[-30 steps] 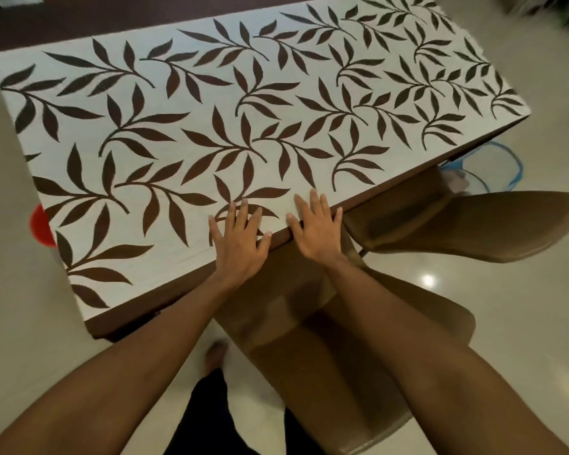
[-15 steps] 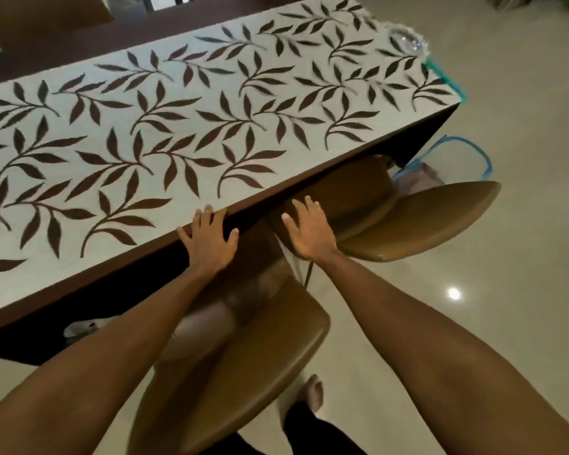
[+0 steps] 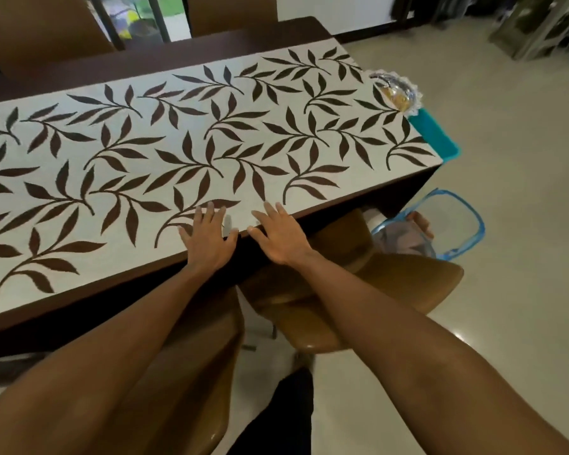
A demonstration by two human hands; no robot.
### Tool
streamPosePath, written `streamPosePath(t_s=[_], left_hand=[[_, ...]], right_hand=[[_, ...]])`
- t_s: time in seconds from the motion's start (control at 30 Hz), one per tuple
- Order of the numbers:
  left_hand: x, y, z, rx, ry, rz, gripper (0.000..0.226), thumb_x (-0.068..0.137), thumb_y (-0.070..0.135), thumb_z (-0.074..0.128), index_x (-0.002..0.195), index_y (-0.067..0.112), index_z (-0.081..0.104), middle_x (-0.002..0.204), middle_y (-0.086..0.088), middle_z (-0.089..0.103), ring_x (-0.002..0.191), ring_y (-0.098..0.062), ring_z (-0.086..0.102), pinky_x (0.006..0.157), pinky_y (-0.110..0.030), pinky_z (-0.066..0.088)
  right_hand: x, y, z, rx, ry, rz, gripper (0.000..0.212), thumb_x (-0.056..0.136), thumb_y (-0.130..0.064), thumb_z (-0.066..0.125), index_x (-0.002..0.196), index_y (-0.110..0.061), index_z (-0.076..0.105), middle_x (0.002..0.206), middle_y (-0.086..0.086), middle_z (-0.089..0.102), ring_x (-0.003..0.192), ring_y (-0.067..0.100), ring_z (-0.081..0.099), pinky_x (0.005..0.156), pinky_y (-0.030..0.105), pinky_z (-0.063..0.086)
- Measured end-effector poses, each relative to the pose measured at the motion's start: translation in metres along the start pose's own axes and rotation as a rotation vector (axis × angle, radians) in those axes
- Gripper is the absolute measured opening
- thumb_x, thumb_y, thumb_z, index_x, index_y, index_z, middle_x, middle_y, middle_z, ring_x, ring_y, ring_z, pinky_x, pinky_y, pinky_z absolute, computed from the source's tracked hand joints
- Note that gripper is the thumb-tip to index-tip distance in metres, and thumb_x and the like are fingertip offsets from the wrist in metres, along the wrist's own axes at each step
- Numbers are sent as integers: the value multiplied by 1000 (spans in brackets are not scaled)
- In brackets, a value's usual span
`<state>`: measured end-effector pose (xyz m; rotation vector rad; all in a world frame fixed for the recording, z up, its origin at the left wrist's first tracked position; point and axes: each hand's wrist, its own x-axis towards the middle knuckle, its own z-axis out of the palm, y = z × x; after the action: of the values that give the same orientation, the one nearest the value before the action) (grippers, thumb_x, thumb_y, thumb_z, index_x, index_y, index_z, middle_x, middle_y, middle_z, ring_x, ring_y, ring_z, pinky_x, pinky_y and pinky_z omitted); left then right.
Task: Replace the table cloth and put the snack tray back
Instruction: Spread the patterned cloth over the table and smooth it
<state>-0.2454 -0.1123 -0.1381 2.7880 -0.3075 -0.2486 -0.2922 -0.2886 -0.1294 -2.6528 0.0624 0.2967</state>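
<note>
— What are the hands doing at the near edge?

— Both lie flat, fingers straight and spread, holding nothing. The left hand (image 3: 207, 239) presses on the table cloth (image 3: 211, 142). The right hand (image 3: 281, 239) sits just beside it, fingertips on the cloth, palm out over the table's dark rim (image 3: 79, 302). I'd say that's to smooth the cloth and square its edge with the wood.

— And the snack tray?

— Not back in place. The teal snack tray (image 3: 436, 133) shows at the far right end, with a glass dish (image 3: 395, 91) by the cloth's corner. Whether it rests on the table or on something beyond, I can't tell.

— So the cloth is laid?

— It looks flat, no folds I can see. Fetching the tray seems next.
</note>
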Motion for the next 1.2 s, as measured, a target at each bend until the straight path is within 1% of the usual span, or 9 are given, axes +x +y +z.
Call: streamPosePath(t_s=[0.13, 0.23, 0.4, 0.47, 0.53, 0.73, 0.8, 0.93, 1.2], left_hand=[[36, 39, 25, 4, -14, 16, 61, 98, 46, 42, 154, 22, 32, 166, -4, 17, 154, -26, 5, 115, -70, 4], [63, 73, 40, 10, -20, 11, 58, 101, 47, 36, 153, 23, 31, 166, -3, 17, 154, -25, 5, 116, -69, 1], [90, 126, 55, -9, -41, 48, 57, 102, 48, 33, 154, 26, 28, 167, -3, 14, 154, -24, 3, 117, -68, -2], [95, 146, 62, 14, -61, 53, 59, 102, 50, 30, 156, 27, 24, 167, -2, 12, 154, -25, 2, 117, -67, -2], [105, 171, 71, 31, -64, 18, 61, 102, 52, 28, 158, 29, 20, 168, -2, 7, 154, -25, -2, 117, -67, -4], [132, 241, 96, 73, -51, -83, 62, 102, 55, 21, 159, 31, 12, 168, -2, 0, 154, -26, -9, 117, -66, -6], [139, 260, 104, 79, -37, -115, 63, 102, 55, 21, 158, 30, 12, 168, -3, 0, 154, -26, -9, 117, -66, -6], [157, 307, 122, 88, 30, -195, 63, 102, 53, 23, 158, 27, 15, 168, -7, 4, 154, -29, -4, 116, -64, -7], [188, 369, 131, 18, 65, -370, 62, 102, 49, 33, 157, 22, 21, 167, -9, 9, 154, -30, 0, 116, -67, -2]], right_hand=[[30, 60, -17, -75, -25, -36, 59, 105, -56, 28, 157, -28, 31, 169, 8, 16, 156, 31, 7, 124, 59, 11], [40, 134, -46, -153, 16, -10, 55, 105, -57, 25, 156, -35, 30, 169, 4, 17, 156, 30, 10, 123, 60, 11], [44, 235, -99, -132, 130, 299, 57, 105, -54, 27, 157, -30, 27, 169, 8, 15, 156, 32, 9, 123, 60, 11], [51, 249, -114, -131, 113, 351, 61, 104, -56, 26, 159, -27, 24, 169, 10, 11, 156, 32, 5, 123, 61, 10], [69, 256, -129, -142, 89, 284, 65, 104, -59, 24, 160, -28, 21, 170, 9, 9, 157, 31, 2, 124, 60, 8], [123, 280, -147, -237, -66, -69, 62, 103, -63, 21, 160, -38, 15, 171, 1, 2, 157, 26, -4, 122, 62, 2], [131, 315, -156, -263, -57, -79, 61, 103, -63, 19, 159, -41, 12, 171, 0, 1, 157, 26, -3, 123, 61, 1], [128, 408, -187, -245, 59, 71, 66, 100, -69, 16, 160, -42, 9, 171, 1, 0, 157, 27, -3, 123, 60, 0], [125, 436, -202, -132, 13, -34, 64, 101, -64, 28, 159, -37, 23, 171, 3, 6, 157, 28, -2, 124, 60, 3]])
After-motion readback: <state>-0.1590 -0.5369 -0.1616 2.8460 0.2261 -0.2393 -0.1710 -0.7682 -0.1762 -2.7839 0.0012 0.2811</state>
